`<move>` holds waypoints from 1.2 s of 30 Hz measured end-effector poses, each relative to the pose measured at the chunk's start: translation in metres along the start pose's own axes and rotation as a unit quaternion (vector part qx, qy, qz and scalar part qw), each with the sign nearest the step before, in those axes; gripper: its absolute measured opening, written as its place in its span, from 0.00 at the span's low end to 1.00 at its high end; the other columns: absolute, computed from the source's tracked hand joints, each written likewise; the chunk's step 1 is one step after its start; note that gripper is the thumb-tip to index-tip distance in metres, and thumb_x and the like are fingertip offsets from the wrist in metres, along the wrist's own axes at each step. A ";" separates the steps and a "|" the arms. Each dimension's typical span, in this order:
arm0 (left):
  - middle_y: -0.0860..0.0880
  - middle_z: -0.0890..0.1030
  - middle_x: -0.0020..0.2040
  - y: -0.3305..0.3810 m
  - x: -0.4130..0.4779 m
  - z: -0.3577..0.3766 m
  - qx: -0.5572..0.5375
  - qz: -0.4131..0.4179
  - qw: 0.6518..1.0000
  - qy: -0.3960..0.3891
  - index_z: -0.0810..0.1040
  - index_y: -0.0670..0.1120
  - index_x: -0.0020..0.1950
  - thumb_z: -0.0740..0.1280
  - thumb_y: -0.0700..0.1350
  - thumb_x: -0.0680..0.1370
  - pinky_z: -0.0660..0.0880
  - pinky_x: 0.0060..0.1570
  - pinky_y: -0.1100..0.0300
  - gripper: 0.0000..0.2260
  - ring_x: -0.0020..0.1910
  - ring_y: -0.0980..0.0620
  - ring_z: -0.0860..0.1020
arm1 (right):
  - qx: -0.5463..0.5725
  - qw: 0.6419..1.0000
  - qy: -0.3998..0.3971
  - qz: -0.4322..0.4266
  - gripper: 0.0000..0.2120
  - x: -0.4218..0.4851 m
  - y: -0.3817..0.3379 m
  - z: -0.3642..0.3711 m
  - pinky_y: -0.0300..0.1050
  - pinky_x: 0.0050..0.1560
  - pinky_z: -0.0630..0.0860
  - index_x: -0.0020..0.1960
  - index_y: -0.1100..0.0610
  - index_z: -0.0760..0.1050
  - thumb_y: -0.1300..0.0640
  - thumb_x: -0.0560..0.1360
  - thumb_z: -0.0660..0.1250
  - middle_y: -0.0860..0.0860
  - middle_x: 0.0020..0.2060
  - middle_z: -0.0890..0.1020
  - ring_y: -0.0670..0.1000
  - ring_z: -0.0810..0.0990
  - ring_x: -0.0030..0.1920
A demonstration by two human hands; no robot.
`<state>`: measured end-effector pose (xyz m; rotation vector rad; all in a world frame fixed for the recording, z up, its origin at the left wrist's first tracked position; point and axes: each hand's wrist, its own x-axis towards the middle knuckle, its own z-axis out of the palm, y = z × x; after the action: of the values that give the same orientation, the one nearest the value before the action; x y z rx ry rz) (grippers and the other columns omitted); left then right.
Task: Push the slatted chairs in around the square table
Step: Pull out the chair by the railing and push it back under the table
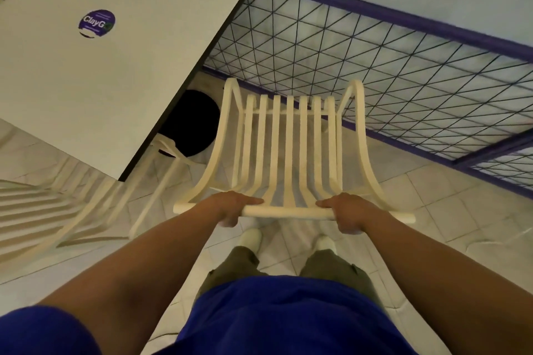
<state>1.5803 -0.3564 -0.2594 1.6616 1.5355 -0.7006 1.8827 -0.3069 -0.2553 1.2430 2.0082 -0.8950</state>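
Cream chair (288, 153), head view, seen from above and behind. Its slatted back and seat run away from the person toward a dark wire mesh panel (375, 66) with a purple frame. The chair stands on the pale tiled floor (432, 225), just right of the worktop (129, 72) corner and not under it.

Left hand (230, 207): fingers curled over the chair's top rail, left of centre. Right hand (343, 210): gripping the same rail, right of centre. Both forearms are stretched forward.

The worktop is pale grey with a dark edge and carries a round purple sticker (96, 23). A black round base (193, 124) shows beneath its corner. A second chair (43, 210), blurred, stands at the worktop's near edge, lower left. Two light shoes (251, 239) are planted behind the held chair.
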 end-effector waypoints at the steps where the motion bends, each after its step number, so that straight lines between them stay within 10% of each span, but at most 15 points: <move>1: 0.48 0.74 0.65 0.005 -0.001 0.004 -0.011 -0.006 1.000 0.001 0.55 0.68 0.76 0.69 0.35 0.76 0.74 0.59 0.51 0.40 0.58 0.47 0.76 | -0.008 1.000 0.004 -0.006 0.37 0.000 0.005 -0.002 0.46 0.56 0.72 0.76 0.42 0.59 0.64 0.73 0.67 0.52 0.62 0.74 0.53 0.76 0.56; 14: 0.46 0.75 0.63 0.084 -0.011 0.015 -0.108 -0.049 0.993 0.001 0.53 0.66 0.77 0.67 0.34 0.74 0.72 0.46 0.56 0.42 0.47 0.49 0.75 | -0.160 0.983 -0.028 -0.084 0.36 0.005 0.063 -0.062 0.49 0.57 0.73 0.75 0.40 0.61 0.64 0.73 0.68 0.51 0.64 0.75 0.54 0.76 0.59; 36: 0.46 0.71 0.70 0.108 -0.004 0.015 -0.185 -0.019 0.983 -0.014 0.54 0.60 0.79 0.69 0.50 0.76 0.72 0.58 0.54 0.36 0.60 0.45 0.74 | -0.195 0.979 0.050 -0.015 0.30 -0.003 0.076 -0.062 0.51 0.58 0.75 0.71 0.38 0.66 0.59 0.74 0.68 0.49 0.61 0.78 0.53 0.78 0.57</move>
<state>1.6876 -0.3709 -0.2471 1.3423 1.5710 -0.4238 1.9446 -0.2336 -0.2332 1.0539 2.1554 -0.4249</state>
